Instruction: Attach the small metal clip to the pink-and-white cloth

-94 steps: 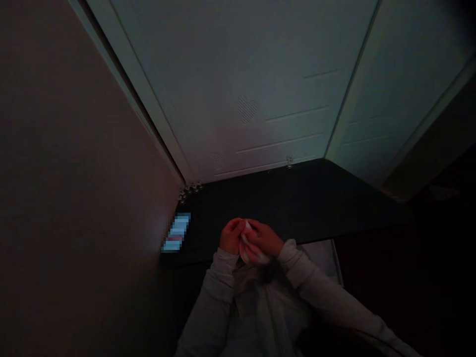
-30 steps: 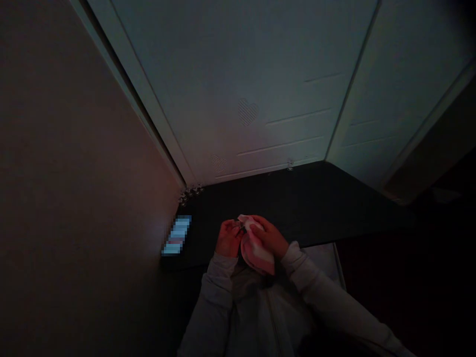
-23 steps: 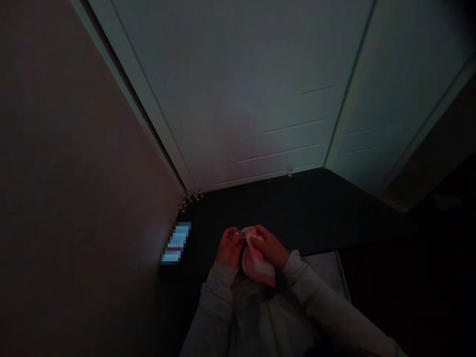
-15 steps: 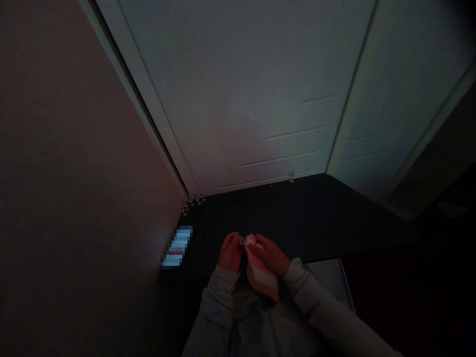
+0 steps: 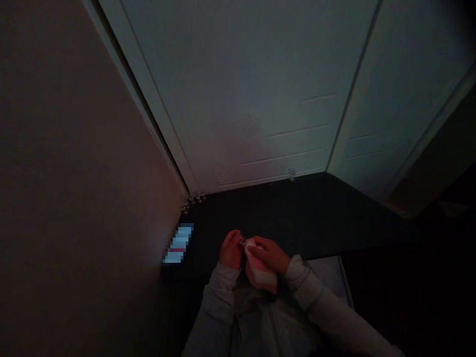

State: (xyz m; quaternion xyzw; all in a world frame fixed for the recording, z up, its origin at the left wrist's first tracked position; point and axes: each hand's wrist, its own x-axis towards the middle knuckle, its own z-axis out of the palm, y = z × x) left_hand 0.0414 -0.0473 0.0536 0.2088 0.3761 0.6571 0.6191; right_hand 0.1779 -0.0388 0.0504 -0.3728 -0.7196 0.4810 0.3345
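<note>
My left hand (image 5: 230,251) is closed around a small clear glass (image 5: 243,241), mostly hidden by the fingers. In my right hand (image 5: 270,254) is a pink and white cloth (image 5: 262,275), pinched near its upper end and hanging toward my lap. The cloth's top meets the glass between the two hands, above the near edge of the black table (image 5: 297,213). Dim light hides the finer details.
Several small clear glasses (image 5: 192,200) cluster at the table's back left corner. Another small glass (image 5: 292,174) stands at the back by the white panel (image 5: 238,74). A lit, blurred-out screen (image 5: 179,244) lies at the left edge, beside the wall.
The cloth's hanging end has risen slightly. My left fingers have shifted a little, and more of the glass shows between the hands. Both hands keep their hold.
</note>
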